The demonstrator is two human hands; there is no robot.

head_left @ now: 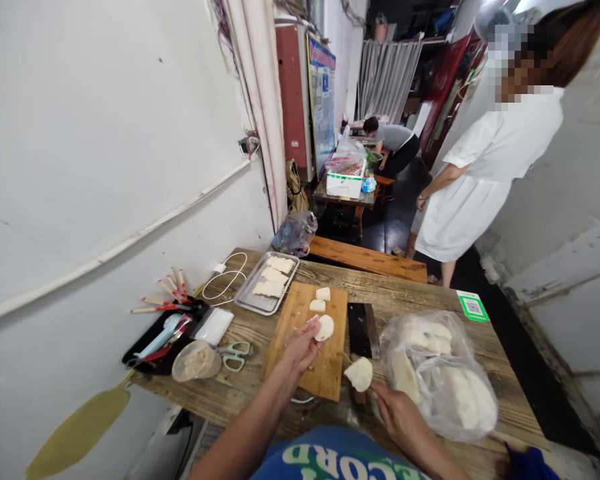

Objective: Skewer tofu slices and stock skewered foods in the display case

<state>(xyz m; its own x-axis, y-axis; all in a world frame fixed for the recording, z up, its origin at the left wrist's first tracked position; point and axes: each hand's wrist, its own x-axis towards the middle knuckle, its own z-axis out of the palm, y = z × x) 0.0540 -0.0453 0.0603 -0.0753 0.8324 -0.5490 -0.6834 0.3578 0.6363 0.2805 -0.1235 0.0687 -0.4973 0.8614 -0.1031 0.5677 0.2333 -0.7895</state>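
My left hand pinches a round white bun slice over the wooden cutting board. Lower right, my right hand has its fingers closed at the edge of a larger white bun piece. A thin line sticks out from that piece's far side; I cannot tell what it is. Two small white pieces lie on the board's far part. Beside the board rests a cleaver with a dark blade, its handle partly covered by the larger piece. A clear plastic bag of white buns stands near my right hand.
A metal tray holds several flat white slices. To the left are a plastic tub, green-handled scissors, a white cable and a black holder with sticks. A person in white stands beyond the table; another bends farther back.
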